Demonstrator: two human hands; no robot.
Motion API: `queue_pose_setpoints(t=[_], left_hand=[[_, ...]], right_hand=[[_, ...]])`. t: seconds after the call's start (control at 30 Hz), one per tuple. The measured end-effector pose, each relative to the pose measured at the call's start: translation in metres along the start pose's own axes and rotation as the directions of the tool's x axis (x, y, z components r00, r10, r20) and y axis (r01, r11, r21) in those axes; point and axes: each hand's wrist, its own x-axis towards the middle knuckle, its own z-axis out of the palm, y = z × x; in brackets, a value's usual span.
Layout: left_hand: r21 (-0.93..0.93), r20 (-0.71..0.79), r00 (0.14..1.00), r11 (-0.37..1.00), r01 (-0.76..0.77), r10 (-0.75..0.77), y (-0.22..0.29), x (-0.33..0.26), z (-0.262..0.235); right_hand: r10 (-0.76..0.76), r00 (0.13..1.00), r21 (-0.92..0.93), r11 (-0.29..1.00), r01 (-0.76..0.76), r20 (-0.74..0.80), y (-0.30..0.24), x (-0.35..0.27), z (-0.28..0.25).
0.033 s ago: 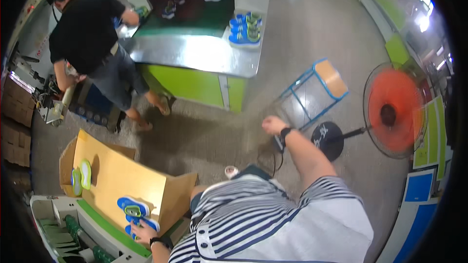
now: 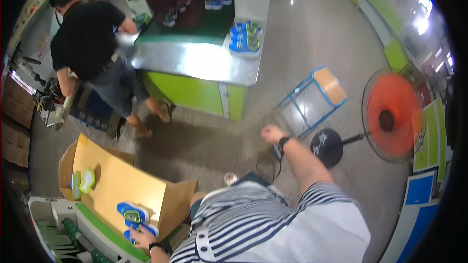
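A green-edged machine [image 2: 105, 226] lies just beside the near edge of the yellow desk [image 2: 122, 173], close to the left hand [image 2: 141, 237]. Farther along the desk are 2 shoe-shaped lime pieces [image 2: 87, 180], side by side. Past the desk, a person in a black top [image 2: 87, 36] stands at a conveyor machine [image 2: 187, 56] with more blue shoes [image 2: 244, 38] on its metal corner. To the right, a stool [image 2: 329, 85] with a blue frame and a fan [image 2: 392, 117] with an orange disc stand on the floor [image 2: 209, 148].

On the near end of the desk, an upper blue shoe [image 2: 127, 208] lies close against a lower blue shoe [image 2: 152, 229]; both long axes slant from upper left to lower right. Which way the toes point, I cannot tell. Both are bright blue with pale edges, and the upper one shows a lime-lined opening.

The left hand's slightly spread fingers cover part of the lower shoe; whether they grip it, I cannot tell. The right hand [image 2: 274, 134] hangs over the floor, loosely curled; its palm is hidden.
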Motion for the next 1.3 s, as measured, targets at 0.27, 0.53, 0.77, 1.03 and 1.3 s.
queue_pose_setpoints(t=[0.27,0.53,0.77,1.03,1.3], left_hand=[[0.075,0.170,0.985,0.997,0.011,-0.023,0.018,-0.018,-0.045],[0.031,0.040,0.997,0.997,0.072,-0.073,0.021,-0.019,-0.034],[-0.093,0.055,0.995,0.992,0.084,-0.079,0.029,-0.026,-0.064],[-0.160,0.039,0.997,0.984,0.075,-0.069,0.025,-0.023,-0.056],[-0.185,-0.052,0.999,0.983,-0.006,-0.004,0.020,-0.020,-0.053]], right_hand=[[0.424,0.816,-0.489,0.848,-0.205,0.393,0.135,-0.052,0.057],[0.345,0.872,-0.629,0.775,-0.056,0.347,0.109,-0.043,0.045],[0.251,0.967,-0.272,0.934,-0.232,0.036,0.014,-0.024,0.025],[0.103,0.886,-0.603,0.768,0.218,0.452,0.015,-0.002,0.041],[0.197,0.855,-0.577,0.805,0.138,0.480,-0.022,0.031,0.062]])
